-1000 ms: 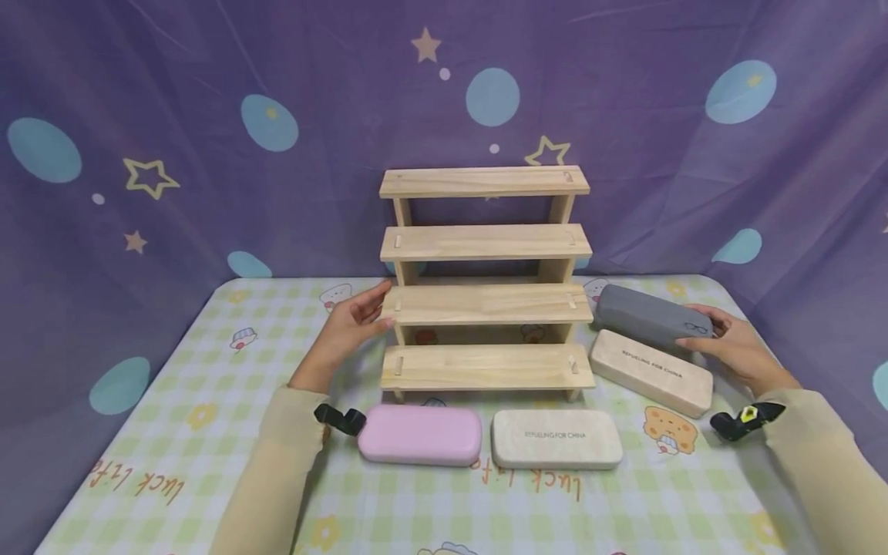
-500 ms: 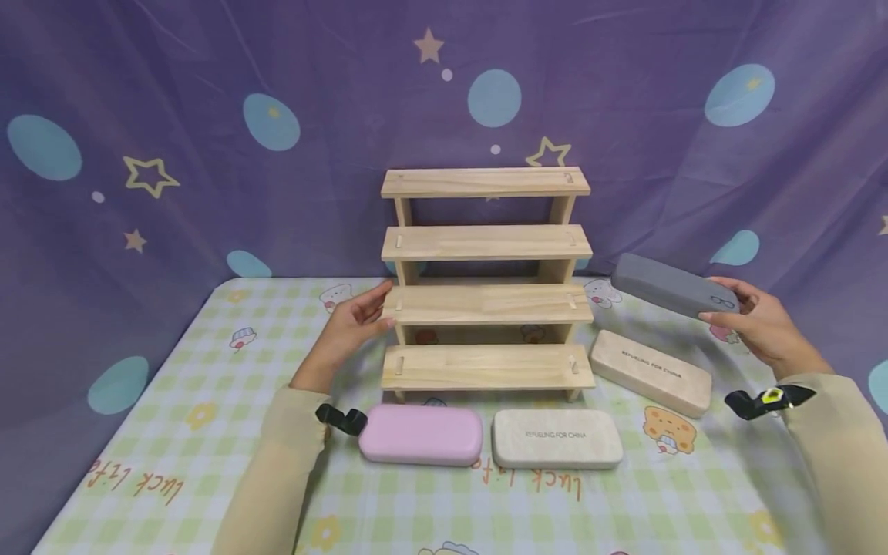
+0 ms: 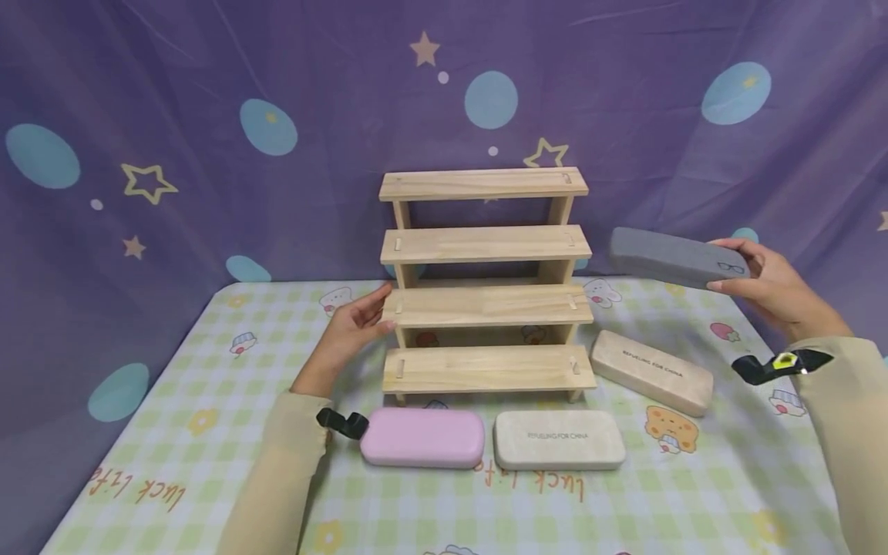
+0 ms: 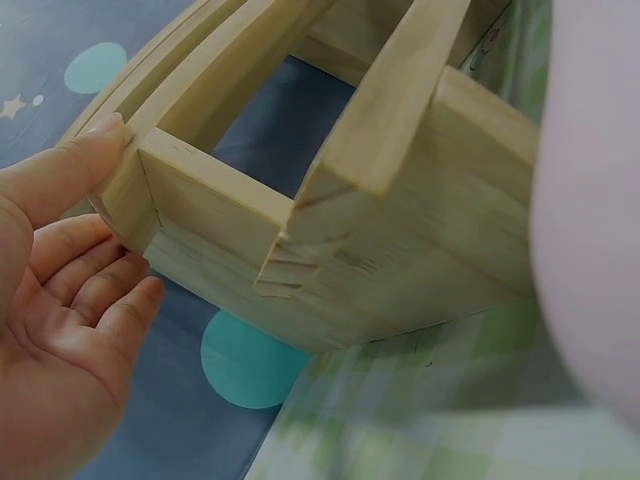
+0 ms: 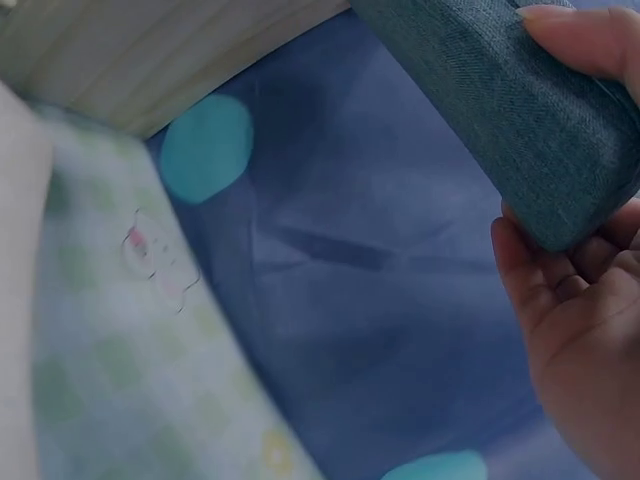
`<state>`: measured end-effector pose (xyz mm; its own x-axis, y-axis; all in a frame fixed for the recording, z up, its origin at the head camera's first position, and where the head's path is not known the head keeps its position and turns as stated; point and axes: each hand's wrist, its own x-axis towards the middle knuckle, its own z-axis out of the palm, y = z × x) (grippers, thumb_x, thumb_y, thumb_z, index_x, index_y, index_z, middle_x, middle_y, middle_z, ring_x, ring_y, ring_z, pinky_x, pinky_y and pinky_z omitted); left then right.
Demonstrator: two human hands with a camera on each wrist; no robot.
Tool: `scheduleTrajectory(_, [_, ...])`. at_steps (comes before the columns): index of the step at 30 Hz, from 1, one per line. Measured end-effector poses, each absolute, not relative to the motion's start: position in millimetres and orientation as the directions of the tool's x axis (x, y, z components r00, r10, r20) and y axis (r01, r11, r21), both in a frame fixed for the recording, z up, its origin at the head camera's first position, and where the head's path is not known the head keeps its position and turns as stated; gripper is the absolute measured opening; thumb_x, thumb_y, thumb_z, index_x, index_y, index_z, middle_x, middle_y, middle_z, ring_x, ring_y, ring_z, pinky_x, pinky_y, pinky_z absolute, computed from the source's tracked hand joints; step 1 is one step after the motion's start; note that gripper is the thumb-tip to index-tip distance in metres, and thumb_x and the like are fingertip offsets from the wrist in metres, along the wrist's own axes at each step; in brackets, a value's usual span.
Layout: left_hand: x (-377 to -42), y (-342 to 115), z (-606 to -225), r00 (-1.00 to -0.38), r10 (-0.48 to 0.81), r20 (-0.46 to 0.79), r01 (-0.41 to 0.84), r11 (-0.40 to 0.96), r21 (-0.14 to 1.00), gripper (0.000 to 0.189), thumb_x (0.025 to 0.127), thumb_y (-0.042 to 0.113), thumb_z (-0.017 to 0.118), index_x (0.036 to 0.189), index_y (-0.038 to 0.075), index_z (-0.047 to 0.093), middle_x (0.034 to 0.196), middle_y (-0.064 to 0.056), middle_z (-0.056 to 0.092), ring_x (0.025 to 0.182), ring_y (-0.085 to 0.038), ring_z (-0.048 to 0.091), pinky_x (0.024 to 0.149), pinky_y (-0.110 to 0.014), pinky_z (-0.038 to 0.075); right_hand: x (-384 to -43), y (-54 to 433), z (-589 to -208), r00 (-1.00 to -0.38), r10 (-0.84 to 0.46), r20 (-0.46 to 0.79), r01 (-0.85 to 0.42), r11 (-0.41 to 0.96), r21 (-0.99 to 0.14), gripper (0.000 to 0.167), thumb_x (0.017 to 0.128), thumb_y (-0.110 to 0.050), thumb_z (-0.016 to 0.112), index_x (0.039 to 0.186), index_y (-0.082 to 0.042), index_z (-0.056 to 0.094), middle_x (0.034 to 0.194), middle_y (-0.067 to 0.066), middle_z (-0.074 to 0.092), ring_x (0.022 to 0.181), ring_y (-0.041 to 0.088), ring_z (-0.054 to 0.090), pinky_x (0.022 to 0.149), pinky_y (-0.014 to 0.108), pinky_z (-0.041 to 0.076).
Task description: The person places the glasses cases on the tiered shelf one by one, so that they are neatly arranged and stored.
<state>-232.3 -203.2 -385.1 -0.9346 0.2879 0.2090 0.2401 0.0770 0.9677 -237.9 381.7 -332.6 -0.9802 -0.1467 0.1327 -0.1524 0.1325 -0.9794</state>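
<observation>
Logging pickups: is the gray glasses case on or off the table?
Off: the right hand grips the gray glasses case in midair, clear of the tablecloth.

Right hand grips a grey case, tan case below its fingers. Left hand holds a wooden rack

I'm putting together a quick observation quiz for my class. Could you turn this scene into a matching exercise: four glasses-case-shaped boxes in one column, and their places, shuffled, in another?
Column one
1. Gray case
2. Pink case
3. Cream case
4. Tan case

Column two
A. Lying at a slant on the table, to the right of the wooden rack
B. In front of the rack, on the left
C. In the right hand, raised off the table
D. In front of the rack, on the right

Right pairs: 1-C, 2-B, 3-D, 4-A
</observation>
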Motion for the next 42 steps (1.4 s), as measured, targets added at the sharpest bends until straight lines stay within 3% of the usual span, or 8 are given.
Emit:
scheduleTrajectory(13, [-230,-204,-385,-0.937,0.285,0.201,0.232,0.078,0.97,0.062,0.087,-0.007,0.061,0.143,-0.006,0.032,0.15,-0.016,0.031,0.137,-0.028,0.032,0.113,-0.032,0.027,-254,357,-287,-0.939,-0.263,0.222,-0.213,-0.062,-0.975,0.054,0.08,0.025,0.052,0.123,-0.007,0.057,0.111,0.003,0.059,0.093,0.009,0.059,0.071,0.017,0.053])
scheduleTrajectory(29, [-233,-204,-388,-0.935,0.284,0.213,0.241,0.07,0.968,0.062,0.086,-0.008,0.061,0.141,-0.008,0.033,0.148,-0.02,0.032,0.136,-0.031,0.032,0.111,-0.029,0.029,-280,305,-253,-0.933,-0.303,0.194,-0.198,-0.019,-0.98,0.047,0.084,0.015,0.058,0.123,-0.01,0.058,0.113,0.003,0.057,0.096,0.011,0.058,0.073,0.017,0.053])
scheduleTrajectory(42, [-231,-204,-384,-0.932,0.297,0.206,0.238,0.075,0.968,0.063,0.087,-0.007,0.06,0.143,-0.006,0.032,0.15,-0.017,0.031,0.137,-0.028,0.031,0.112,-0.029,0.027,-312,263,-231,-0.924,-0.298,0.239,-0.237,-0.044,-0.97,0.043,0.08,0.014,0.063,0.118,-0.006,0.061,0.113,0.005,0.057,0.1,0.014,0.054,0.077,0.016,0.05])
